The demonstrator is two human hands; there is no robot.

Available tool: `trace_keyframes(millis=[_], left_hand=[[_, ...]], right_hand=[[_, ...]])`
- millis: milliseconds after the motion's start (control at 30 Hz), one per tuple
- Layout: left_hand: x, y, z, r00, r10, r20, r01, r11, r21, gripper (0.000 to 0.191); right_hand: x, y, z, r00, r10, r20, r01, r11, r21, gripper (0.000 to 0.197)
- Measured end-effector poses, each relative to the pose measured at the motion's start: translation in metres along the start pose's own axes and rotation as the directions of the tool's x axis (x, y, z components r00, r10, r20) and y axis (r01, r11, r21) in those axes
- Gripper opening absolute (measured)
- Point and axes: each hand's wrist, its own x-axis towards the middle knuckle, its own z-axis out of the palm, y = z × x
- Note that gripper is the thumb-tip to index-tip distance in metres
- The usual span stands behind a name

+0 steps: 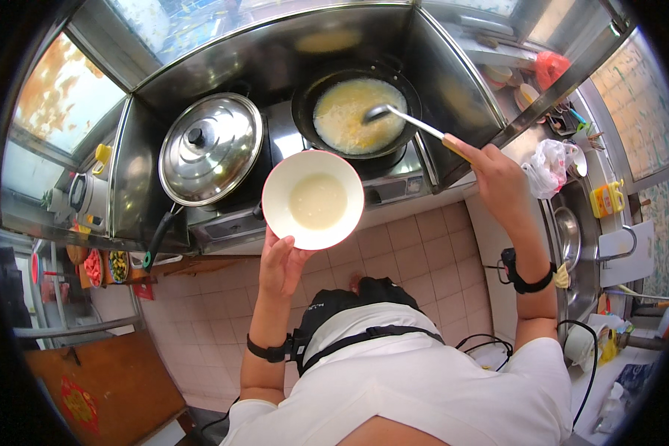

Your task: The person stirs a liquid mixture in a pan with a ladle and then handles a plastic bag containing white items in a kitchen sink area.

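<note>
My left hand [283, 262] holds a white bowl [279, 184] with a red rim, the thumb over its near edge. A pale, cloudy liquid [319, 202] covers the bowl's bottom. My right hand [499, 184] grips the handle of a metal ladle [415, 121]. The ladle's head rests in a yellowish, egg-like soup [345, 120] inside a black wok [306, 106]. The wok stands on the right burner of the gas stove [387, 189]. Between me and the wok, the bowl hangs over the stove's front edge.
A lidded pan [217, 156] sits on the left burner, its black handle [159, 240] jutting toward me. Metal splash guards [451, 95] enclose the stove. To the right are a sink [582, 251], a plastic bag [549, 167] and a yellow bottle [606, 199]. Food dishes [93, 267] stand left.
</note>
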Motion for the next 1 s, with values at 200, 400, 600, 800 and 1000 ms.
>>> trace_keyframes(millis=[200, 400, 600, 800, 1000], left_hand=[[-0.007, 0.003, 0.002, 1.0, 0.019, -0.021, -0.019, 1.0, 0.005, 0.065], [-0.013, 0.005, -0.007, 0.999, 0.009, -0.037, -0.008, 1.0, 0.026, 0.067], [-0.018, 0.007, -0.009, 0.999, 0.03, -0.012, -0.029, 0.998, 0.047, 0.07], [-0.022, 0.006, -0.01, 0.999, 0.046, -0.022, -0.045, 0.998, 0.049, 0.068], [-0.023, 0.007, -0.01, 1.0, 0.013, 0.008, -0.013, 0.999, -0.035, 0.063]], right_hand=[[-0.015, -0.015, -0.016, 0.99, -0.069, 0.126, 0.068, 0.998, 0.012, 0.057], [-0.009, -0.043, 0.061, 0.983, -0.077, 0.165, 0.056, 0.99, 0.13, 0.042], [0.023, -0.049, 0.138, 1.0, -0.023, 0.003, 0.022, 0.991, 0.128, 0.045], [0.046, -0.013, 0.153, 0.992, 0.071, -0.102, -0.062, 0.994, 0.089, 0.047], [0.029, 0.02, 0.117, 0.941, 0.251, 0.228, -0.33, 0.834, 0.443, 0.03]])
